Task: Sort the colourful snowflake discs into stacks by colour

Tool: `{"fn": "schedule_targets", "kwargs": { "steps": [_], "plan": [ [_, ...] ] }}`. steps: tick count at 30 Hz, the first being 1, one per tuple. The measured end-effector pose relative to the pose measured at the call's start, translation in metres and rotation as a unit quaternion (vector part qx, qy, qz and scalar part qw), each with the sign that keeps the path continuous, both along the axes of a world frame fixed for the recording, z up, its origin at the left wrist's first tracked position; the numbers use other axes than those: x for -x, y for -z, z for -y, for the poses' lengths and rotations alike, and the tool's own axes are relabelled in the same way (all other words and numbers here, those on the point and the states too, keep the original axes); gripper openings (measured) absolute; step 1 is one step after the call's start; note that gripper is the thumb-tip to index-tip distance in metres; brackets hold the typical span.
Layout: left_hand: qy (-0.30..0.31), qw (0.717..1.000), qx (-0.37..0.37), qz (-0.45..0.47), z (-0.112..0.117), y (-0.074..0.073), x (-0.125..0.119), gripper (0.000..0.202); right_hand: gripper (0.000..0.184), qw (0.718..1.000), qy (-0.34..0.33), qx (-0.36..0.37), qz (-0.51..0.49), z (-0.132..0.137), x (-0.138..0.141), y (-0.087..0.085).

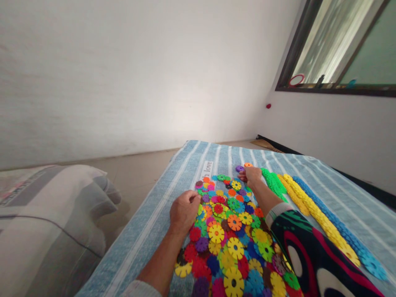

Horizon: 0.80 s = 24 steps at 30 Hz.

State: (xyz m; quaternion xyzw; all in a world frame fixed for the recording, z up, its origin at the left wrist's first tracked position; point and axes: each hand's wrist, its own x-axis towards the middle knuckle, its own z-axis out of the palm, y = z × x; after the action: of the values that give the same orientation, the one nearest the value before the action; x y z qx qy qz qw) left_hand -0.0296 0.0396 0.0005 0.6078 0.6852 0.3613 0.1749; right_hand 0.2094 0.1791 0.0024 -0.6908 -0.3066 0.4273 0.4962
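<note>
A blue-and-white striped cloth [173, 194] covers the flat surface and runs away from the camera toward a pale plaster wall [123, 74]. A small white label [208, 169] reading "love" is sewn near its far end. On the cloth lies a pile of flat plastic discs [232, 241] with notched rims, in yellow, red, green, orange, blue and purple. It spreads from the near edge of the view up to the middle of the cloth.

The left hand [184, 211] rests on the left rim of the pile with its fingers curled inward over the discs. Whether they pinch one cannot be told. The right hand [252, 175] reaches across to the far end of the pile, with its arm in a boldly patterned sleeve [309, 247]. Its fingertips lie just beside a purple disc [239, 168] and an orange disc [248, 164] — the grip is hidden from this angle.

Right of the pile, three rows of joined discs lie side by side on the cloth: a green chain [274, 183], a yellow chain [312, 210] and a blue chain [343, 231], the blue one outermost.

To the left, lower than the cloth, sits grey and white bedding [52, 214] on a beige floor [139, 169]. At upper right a dark-framed window [340, 49] is set in the side wall, and a red-rimmed ring [297, 79] stands on its sill.
</note>
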Motion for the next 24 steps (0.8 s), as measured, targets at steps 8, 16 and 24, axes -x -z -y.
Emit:
{"fn": "schedule_targets", "kwargs": {
  "steps": [8,16,24],
  "plan": [
    [0.003,1.000,-0.010,-0.001,0.001,0.001,-0.003,0.024,0.020,0.989,-0.085,-0.063,0.108,0.024,0.000,-0.013],
    [0.016,0.997,-0.034,0.074,0.000,0.004,-0.002,0.023,0.010,0.900,-0.345,-0.140,0.229,0.117,0.028,-0.039],
    [0.019,0.944,-0.040,0.327,0.002,0.003,-0.005,0.029,0.067,0.592,-0.563,-0.302,0.491,0.219,0.053,-0.026]
  ]
}}
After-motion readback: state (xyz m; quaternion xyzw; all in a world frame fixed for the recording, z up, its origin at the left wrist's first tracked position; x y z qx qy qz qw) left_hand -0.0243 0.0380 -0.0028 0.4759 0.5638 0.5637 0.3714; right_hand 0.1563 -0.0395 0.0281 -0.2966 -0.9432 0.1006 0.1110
